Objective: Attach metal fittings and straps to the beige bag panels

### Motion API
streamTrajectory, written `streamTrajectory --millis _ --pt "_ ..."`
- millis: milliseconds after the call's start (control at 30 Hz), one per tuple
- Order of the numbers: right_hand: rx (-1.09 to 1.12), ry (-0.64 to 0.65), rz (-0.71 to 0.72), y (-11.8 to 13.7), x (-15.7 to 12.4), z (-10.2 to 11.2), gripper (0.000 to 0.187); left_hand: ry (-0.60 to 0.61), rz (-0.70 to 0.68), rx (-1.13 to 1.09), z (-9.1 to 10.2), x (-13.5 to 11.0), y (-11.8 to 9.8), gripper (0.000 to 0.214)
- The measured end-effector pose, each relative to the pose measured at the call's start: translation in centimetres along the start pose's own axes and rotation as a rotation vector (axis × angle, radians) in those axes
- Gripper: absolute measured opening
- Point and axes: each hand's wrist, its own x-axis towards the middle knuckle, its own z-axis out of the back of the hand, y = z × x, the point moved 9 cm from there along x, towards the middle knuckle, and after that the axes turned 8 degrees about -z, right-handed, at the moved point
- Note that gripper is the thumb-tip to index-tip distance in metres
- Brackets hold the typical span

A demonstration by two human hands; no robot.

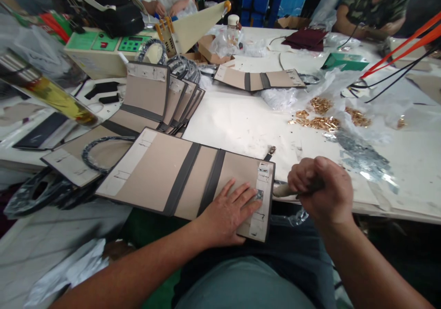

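A beige bag panel (151, 171) with black folding strips lies at the table's front edge, inner side up. White reinforcing strips with slits line both its ends. My left hand (230, 212) rests flat on the right part of the panel, fingers spread beside a small metal plate (259, 194) on the strip. To the right, my right hand (320, 185) is wrapped round a dull brownish tool (285, 190), its end by the panel's edge; the fist hides most of it, so its kind is unclear. A small metal clasp on a tab (271, 152) sticks out behind the panel.
Similar panels (146, 88) stand fanned at left, near plastic-wrapped handles (103, 155). Gold fittings (320, 123) and flat metal plates (365, 155) lie loose at right. A tilted bottle (51, 93) and a green-topped machine (103, 52) stand left. Two people sit opposite.
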Motion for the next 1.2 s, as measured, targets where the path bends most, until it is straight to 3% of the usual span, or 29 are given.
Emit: streamTrajectory --millis 100,200,367,667,1033,1200 --pt "0.148 -0.056 0.006 -2.2 -0.2 0.4 0.036 -0.002 -0.002 0.001 0.1 0.0 0.0 0.1" --pt "0.134 -0.05 0.013 -3.1 -0.4 0.0 0.036 -0.006 -0.001 -0.002 0.1 0.1 -0.1 0.1" --pt "0.092 0.039 0.082 -2.0 -0.6 -1.2 0.037 -0.011 0.003 0.003 0.1 0.1 -0.1 0.101" --pt "-0.044 0.127 0.144 -2.3 -0.9 -2.6 0.039 -0.031 -0.002 0.0 0.2 -0.1 -0.1 0.099" --pt "-0.43 0.183 0.006 -3.7 -0.6 -4.1 0.047 -0.075 0.004 0.007 0.1 -0.5 -0.1 0.096" --pt "-0.404 0.248 0.064 -2.3 -0.3 -6.3 0.051 -0.084 0.008 0.016 0.3 -0.7 -0.1 0.096"
